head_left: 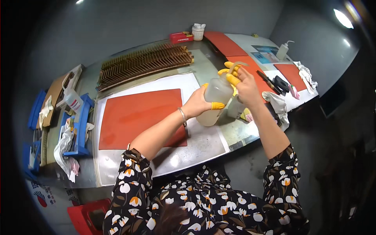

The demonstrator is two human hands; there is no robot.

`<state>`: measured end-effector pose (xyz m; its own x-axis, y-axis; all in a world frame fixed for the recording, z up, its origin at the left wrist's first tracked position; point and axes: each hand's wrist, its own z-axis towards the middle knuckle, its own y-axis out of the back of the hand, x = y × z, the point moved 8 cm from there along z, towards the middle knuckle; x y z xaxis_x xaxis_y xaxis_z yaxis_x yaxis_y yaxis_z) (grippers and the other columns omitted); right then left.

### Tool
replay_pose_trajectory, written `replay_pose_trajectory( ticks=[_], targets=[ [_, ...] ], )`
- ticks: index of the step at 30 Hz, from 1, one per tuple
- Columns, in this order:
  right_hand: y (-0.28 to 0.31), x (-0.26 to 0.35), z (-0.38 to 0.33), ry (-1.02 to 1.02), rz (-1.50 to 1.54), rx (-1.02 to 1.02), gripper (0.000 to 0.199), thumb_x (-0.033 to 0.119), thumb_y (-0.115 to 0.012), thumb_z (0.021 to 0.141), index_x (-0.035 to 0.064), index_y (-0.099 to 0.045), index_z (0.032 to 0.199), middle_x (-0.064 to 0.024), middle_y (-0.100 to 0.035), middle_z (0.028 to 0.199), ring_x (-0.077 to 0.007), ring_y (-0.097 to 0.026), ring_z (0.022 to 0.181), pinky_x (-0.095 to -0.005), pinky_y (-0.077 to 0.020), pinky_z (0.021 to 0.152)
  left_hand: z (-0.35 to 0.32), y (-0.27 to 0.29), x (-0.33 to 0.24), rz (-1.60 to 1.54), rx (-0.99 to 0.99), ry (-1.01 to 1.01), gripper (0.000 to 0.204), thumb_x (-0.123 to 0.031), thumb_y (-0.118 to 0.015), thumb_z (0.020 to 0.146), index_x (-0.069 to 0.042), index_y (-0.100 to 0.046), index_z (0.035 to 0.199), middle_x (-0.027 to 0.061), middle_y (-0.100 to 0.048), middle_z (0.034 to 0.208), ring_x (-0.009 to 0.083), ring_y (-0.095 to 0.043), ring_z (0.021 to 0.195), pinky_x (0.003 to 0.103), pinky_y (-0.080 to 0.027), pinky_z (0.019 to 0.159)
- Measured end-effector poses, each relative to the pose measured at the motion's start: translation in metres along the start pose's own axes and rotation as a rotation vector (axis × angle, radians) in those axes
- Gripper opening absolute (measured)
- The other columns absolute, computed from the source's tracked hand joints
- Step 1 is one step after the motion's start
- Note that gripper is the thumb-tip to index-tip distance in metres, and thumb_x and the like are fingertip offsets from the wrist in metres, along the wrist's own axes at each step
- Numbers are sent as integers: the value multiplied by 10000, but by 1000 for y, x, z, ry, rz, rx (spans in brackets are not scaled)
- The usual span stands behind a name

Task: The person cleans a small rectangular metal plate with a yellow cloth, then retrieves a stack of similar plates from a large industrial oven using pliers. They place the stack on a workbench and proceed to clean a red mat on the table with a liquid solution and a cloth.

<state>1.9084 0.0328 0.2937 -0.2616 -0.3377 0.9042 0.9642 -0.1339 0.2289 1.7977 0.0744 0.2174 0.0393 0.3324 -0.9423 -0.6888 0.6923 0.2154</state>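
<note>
A translucent squeeze bottle (219,89) with a bent nozzle (240,64) is held tilted over the table's front right part. My left hand (198,102) wraps round its body, yellow finger cots on the fingertips. Around the cap and the base of the nozzle close the fingers of my right hand (243,83), also in yellow finger cots. Below the left thumb shows a translucent container part (210,117) with pale liquid; whether it belongs to the same bottle I cannot tell. A greyish container (235,108) stands partly hidden under my right hand.
An orange-red mat (141,117) lies on a white sheet to the left. Behind it stands a ribbed rack (145,64). Far left are blue trays (81,135) with a white bottle (73,98). A black-handled tool (268,81) and cloths (277,105) lie on the right.
</note>
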Motion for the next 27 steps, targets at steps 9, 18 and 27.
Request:
replay_pose_trajectory(
  ticks=[9, 18, 27],
  targets=[
    [34, 27, 1, 167, 654, 184, 416, 177, -499, 889, -62, -417, 1220, -176, -578, 1072, -281, -557, 1019, -415, -411, 951, -2, -64, 18, -841, 807, 177, 793, -259, -728, 621, -14, -382, 1291, 121, -499, 1222, 213, -488, 1112, 356, -370, 965],
    [174, 39, -16, 272, 640, -282, 378, 224, -473, 885, 17, -478, 1201, -143, -577, 1042, -246, -556, 958, -402, -477, 819, 7, -69, 20, -158, 567, 39, 704, -184, -755, 655, -48, -413, 1255, 78, -525, 1169, 150, -476, 1071, 299, -359, 950],
    [138, -36, -56, -275, -473, -224, 529, 242, -687, 724, -34, -524, 1145, -111, -581, 998, -174, -555, 821, -286, -440, 715, 17, -4, 43, 385, 223, 110, 780, -367, -764, 558, 28, -468, 1162, 177, -570, 1046, 258, -562, 966, 319, -431, 858]
  ],
)
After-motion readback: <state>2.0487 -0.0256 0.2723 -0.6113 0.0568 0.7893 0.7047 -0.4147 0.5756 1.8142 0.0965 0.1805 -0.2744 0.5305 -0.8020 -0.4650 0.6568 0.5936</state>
